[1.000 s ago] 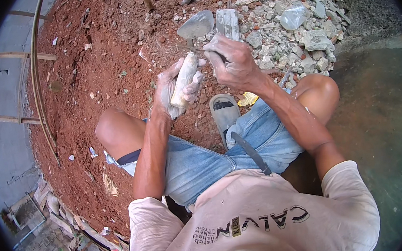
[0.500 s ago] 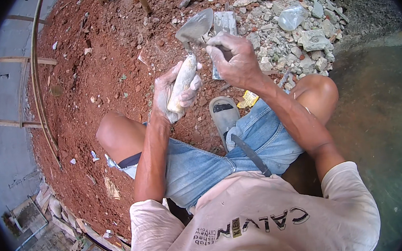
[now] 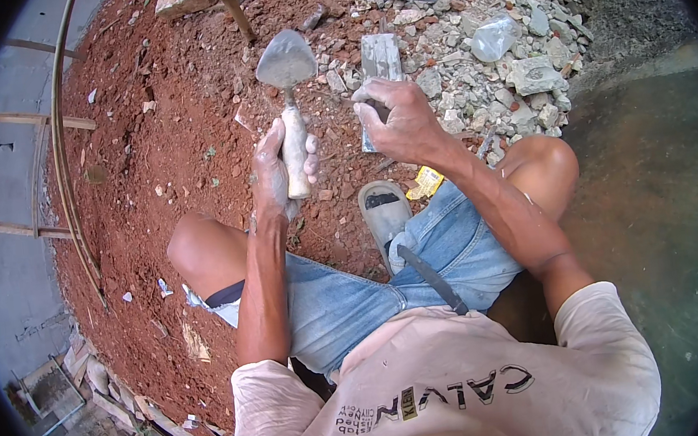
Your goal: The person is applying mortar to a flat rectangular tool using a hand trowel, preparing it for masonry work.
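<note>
My left hand [image 3: 271,168] is wrapped round the pale, mortar-smeared handle of a trowel [image 3: 286,62]. The trowel's grey blade points away from me, its handle nearly upright in the picture. To the right, my right hand [image 3: 403,118] is closed with thumb and fingers curled together. A dark patch shows between those fingers; whether it is an object or shadow is unclear. Both hands are coated with pale dust. Beneath the right hand lies a narrow, flat grey-and-blue board [image 3: 381,55], partly covered by it.
Reddish soil [image 3: 152,178] spreads ahead and left. Broken rubble [image 3: 537,72] with a clear plastic bag [image 3: 495,39] lies at the far right, beside murky water [image 3: 643,215]. A yellow wrapper [image 3: 424,182] sits near my sandal [image 3: 385,213]. A wooden stake [image 3: 233,9] stands ahead.
The trowel has swung leftward and straightened, its blade now away from my right hand. My left hand has shifted slightly left and turned; my right hand remains closed.
</note>
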A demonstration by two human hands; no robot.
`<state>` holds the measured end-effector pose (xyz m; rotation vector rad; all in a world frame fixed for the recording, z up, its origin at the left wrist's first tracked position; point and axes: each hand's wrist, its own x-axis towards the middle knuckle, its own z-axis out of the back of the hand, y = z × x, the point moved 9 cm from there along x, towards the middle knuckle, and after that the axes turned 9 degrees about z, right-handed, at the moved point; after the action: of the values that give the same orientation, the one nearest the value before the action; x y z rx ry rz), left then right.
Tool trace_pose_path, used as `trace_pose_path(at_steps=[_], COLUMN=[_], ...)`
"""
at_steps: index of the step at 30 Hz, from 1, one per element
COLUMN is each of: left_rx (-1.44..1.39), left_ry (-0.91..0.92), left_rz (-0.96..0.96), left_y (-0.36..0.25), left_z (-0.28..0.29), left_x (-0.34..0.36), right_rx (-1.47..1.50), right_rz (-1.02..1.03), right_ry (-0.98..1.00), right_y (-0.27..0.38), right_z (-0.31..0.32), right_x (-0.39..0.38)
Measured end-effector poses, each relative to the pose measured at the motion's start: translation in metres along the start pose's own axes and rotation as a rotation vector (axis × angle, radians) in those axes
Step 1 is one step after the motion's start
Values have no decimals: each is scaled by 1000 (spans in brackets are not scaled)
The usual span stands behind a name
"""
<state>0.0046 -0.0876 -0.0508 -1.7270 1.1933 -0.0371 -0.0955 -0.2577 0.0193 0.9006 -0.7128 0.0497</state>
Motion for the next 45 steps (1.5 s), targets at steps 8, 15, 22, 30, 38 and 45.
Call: trace_pose_path(at_steps=[8, 15, 22, 30, 38, 45], left_rx=[154, 443, 702, 1045, 1061, 569], left_ry=[-154, -300, -434, -534, -562, -522], left_rz=[-61, -178, -291, -521, -537, -386], left_y=[-8, -20, -37, -45, -40, -48], left_z=[4, 7, -4, -22, -8, 18], left_x=[-6, -8, -22, -28, -23, -23], right_rx=[32, -80, -65, -14, -125, -583], right_rz=[-354, -511, -266, -249, -384, -680], right_ry=[-38, -129, -126, -60, -86, 61], right_y=[-37, -78, -33, -17, -75, -166], right_z=[19, 66, 48, 5, 19, 41], right_x=[-3, -7, 9, -12, -10, -35])
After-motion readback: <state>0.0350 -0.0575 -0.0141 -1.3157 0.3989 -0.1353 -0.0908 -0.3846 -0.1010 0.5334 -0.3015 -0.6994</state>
